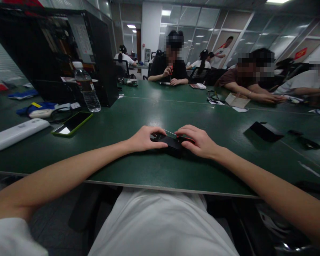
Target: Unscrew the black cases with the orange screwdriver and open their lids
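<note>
My left hand point(148, 138) grips the left end of a flat black rectangular case point(170, 142), thumb along the near side and fingers over the far side. The case is just above or on the green table; its underside is hidden. My right hand point(198, 141) is closed around a screwdriver point(187, 138) with a red and black handle. Its thin metal shaft lies across the far side of the case and points left, toward my left fingers. The shaft's tip is hard to make out. My right fingers are close to the right end of the case.
On the left are a phone point(72, 124), a white oblong device point(18, 133), a water bottle point(87, 87) and a black computer case point(101, 57). A black box point(265, 131) lies to the right on the table point(149, 167). Co-workers sit across and to the right.
</note>
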Demonstrator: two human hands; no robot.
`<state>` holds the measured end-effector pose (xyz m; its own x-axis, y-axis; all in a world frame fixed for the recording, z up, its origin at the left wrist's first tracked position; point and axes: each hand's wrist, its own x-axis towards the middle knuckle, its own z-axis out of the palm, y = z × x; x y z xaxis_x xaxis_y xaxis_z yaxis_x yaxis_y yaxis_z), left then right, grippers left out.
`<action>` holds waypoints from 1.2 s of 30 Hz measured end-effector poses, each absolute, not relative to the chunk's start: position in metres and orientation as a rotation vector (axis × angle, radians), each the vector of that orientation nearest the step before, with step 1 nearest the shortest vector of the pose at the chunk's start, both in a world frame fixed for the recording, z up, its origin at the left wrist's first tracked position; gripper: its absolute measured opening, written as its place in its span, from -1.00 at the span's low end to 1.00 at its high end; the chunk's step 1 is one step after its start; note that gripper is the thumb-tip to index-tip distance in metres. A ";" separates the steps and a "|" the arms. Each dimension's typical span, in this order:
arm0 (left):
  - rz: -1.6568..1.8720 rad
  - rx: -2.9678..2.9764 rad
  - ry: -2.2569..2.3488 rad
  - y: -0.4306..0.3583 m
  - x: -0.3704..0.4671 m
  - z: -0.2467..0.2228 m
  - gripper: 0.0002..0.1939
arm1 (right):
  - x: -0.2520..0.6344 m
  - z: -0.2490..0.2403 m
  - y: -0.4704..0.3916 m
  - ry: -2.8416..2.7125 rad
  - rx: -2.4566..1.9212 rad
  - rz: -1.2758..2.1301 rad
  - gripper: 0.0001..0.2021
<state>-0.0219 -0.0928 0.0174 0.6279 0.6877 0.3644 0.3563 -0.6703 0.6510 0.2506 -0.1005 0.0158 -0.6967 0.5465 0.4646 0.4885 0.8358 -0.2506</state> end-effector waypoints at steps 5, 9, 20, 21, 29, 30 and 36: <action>0.824 2.305 0.833 -0.097 -0.023 0.018 -0.57 | 0.230 0.006 -0.121 -2.408 -0.789 0.195 -0.52; 0.827 2.298 0.861 -0.102 -0.024 0.018 -0.57 | 0.220 0.003 -0.131 -2.306 -0.878 0.236 -0.63; 0.782 2.274 0.913 -0.113 -0.026 0.021 -0.58 | 0.214 0.007 -0.138 -2.215 -0.890 0.394 -0.70; 0.778 2.273 0.914 -0.113 -0.027 0.021 -0.58 | 0.214 0.007 -0.138 -2.212 -0.894 0.407 -0.70; 0.621 2.251 0.904 -0.115 -0.032 0.023 -0.52 | 0.219 0.010 -0.138 -2.204 -0.883 0.541 -0.71; 0.600 2.242 0.918 -0.115 -0.032 0.024 -0.51 | 0.220 0.011 -0.138 -2.193 -0.894 0.568 -0.70; 0.593 2.174 0.960 -0.117 -0.031 0.028 -0.50 | 0.224 0.015 -0.139 -2.146 -0.984 0.653 -0.70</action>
<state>-0.0308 -0.1171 0.0283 0.6241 0.7704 0.1305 0.4615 -0.4982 0.7340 0.2240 -0.1394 0.0155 -0.4846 0.7928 0.3698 0.4528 0.5890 -0.6694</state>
